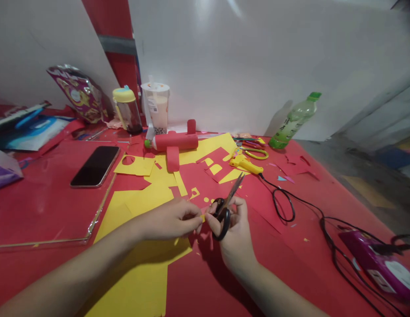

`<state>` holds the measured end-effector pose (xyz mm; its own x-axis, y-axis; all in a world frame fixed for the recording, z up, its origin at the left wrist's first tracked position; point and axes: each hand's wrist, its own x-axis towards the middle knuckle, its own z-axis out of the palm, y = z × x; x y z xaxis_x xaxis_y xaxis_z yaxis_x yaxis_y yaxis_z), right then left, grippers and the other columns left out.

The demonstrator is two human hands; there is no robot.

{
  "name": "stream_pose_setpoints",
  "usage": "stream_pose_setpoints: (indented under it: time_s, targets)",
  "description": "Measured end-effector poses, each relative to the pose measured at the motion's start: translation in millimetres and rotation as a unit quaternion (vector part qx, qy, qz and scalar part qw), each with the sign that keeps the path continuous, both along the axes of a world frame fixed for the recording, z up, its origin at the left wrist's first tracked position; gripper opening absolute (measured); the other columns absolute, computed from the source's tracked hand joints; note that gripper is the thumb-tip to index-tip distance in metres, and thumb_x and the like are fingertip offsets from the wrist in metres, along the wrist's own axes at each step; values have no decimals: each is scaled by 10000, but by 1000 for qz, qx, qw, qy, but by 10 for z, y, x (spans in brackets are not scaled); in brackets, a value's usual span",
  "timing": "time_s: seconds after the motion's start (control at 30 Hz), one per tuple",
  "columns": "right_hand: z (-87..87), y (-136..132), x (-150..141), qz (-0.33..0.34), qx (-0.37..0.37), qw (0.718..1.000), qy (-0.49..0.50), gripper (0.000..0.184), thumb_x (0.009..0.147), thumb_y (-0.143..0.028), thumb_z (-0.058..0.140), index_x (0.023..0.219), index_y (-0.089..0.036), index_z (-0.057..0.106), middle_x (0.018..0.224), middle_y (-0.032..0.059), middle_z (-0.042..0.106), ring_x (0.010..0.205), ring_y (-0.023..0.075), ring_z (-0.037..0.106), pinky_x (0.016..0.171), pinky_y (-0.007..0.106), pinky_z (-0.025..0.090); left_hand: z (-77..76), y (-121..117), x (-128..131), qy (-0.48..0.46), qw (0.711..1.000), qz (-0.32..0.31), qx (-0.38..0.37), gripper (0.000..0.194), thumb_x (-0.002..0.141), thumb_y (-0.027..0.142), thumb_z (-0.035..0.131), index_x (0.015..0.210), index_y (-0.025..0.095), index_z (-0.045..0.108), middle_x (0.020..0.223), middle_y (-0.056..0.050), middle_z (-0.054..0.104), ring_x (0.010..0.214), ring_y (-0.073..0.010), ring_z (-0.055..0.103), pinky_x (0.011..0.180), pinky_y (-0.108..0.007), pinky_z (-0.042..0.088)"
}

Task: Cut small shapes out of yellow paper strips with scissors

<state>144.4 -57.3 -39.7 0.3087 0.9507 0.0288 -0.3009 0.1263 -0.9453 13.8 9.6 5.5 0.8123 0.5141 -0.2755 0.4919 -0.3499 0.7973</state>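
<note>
My left hand (181,218) pinches a tiny piece of yellow paper (203,218) between thumb and fingertips. Black-handled scissors (226,211) rest in my right hand (236,229), their blades aimed up and away. The right thumb and a fingertip also meet at the yellow piece. Beneath both hands lie yellow paper sheets (135,277) and red paper, with small round yellow cutouts nearby. Farther back, a red paper airplane model (176,141) lies on the sheets. A yellow glue gun (246,164) sits beyond my right hand.
A phone (95,166) lies left. Along the wall stand a snack bag (77,94), a yellow-lidded bottle (127,110), a bubble tea cup (157,108) and a leaning green bottle (295,119). Black cable runs right to a purple power strip (378,262). Yellow-handled scissors (256,153) lie behind the glue gun.
</note>
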Motion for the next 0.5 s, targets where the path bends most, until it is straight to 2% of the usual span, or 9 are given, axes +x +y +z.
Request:
stream_pose_setpoints:
  time_s: [0.5]
  targets:
    - [3, 0, -3, 1, 3, 1000, -9, 338, 635, -137, 634, 774, -247, 347, 689, -68, 508, 626, 93, 524, 595, 238, 435, -22, 4, 1, -1, 999, 19, -46, 324, 804, 313, 357, 589, 127, 512, 485, 33, 447, 441, -63, 397, 427, -160, 297]
